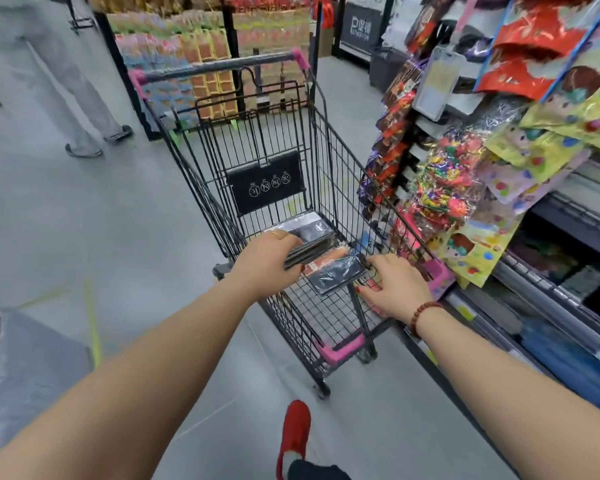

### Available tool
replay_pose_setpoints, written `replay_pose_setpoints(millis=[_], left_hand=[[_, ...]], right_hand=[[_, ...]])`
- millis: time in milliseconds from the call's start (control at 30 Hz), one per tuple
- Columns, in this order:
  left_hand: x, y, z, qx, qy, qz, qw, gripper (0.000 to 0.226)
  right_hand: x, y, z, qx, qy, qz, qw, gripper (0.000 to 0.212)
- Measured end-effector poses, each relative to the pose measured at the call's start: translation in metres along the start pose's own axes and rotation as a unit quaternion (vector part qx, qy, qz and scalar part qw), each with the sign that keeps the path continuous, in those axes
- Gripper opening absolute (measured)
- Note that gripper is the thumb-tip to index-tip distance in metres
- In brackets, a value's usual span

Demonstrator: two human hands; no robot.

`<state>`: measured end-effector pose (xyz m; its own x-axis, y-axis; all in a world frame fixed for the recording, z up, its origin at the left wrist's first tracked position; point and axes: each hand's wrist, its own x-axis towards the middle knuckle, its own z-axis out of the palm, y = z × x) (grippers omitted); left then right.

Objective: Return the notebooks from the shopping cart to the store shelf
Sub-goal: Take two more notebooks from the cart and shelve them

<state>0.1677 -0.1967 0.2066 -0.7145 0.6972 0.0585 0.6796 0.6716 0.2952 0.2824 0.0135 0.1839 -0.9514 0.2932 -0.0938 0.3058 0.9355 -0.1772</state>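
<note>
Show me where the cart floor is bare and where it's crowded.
Bare wire shows in the near part of the cart, between the black notebook and the pink corner bumper. The middle is crowded: the left hand grips a stack of notebooks, and the right hand sits against the right wall.

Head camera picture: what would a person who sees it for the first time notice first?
First, two bare arms reaching into a black wire shopping cart in the middle: the left hand grips a stack of notebooks, and the right hand rests beside a dark wrapped notebook. Then the bright hanging packets on the shelf at the right.
</note>
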Motion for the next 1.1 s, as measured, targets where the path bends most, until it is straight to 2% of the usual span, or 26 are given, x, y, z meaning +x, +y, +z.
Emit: replay_pose_setpoints(millis=[367, 633, 767, 900, 1100], left_hand=[[0.13, -0.067, 0.018, 0.017, -0.094, 0.024, 0.995, 0.042], [0.217, -0.095, 0.042, 0.033, -0.152, 0.106, 0.982, 0.039], [0.262, -0.113, 0.06, 0.034, -0.201, 0.178, 0.963, 0.042], [0.303, -0.137, 0.074, 0.03, -0.244, 0.239, 0.939, 0.051], [0.339, -0.169, 0.104, 0.039, -0.298, 0.273, 0.914, 0.05]], right_hand=[[0.125, 0.007, 0.024, 0.05, -0.03, 0.076, 0.995, 0.061], [0.172, 0.004, 0.045, 0.067, -0.055, 0.155, 0.984, 0.055], [0.195, -0.005, 0.061, 0.097, -0.054, 0.225, 0.968, 0.057], [0.215, -0.016, 0.075, 0.116, -0.054, 0.301, 0.945, 0.046], [0.223, -0.038, 0.102, 0.145, -0.083, 0.395, 0.903, 0.055]])
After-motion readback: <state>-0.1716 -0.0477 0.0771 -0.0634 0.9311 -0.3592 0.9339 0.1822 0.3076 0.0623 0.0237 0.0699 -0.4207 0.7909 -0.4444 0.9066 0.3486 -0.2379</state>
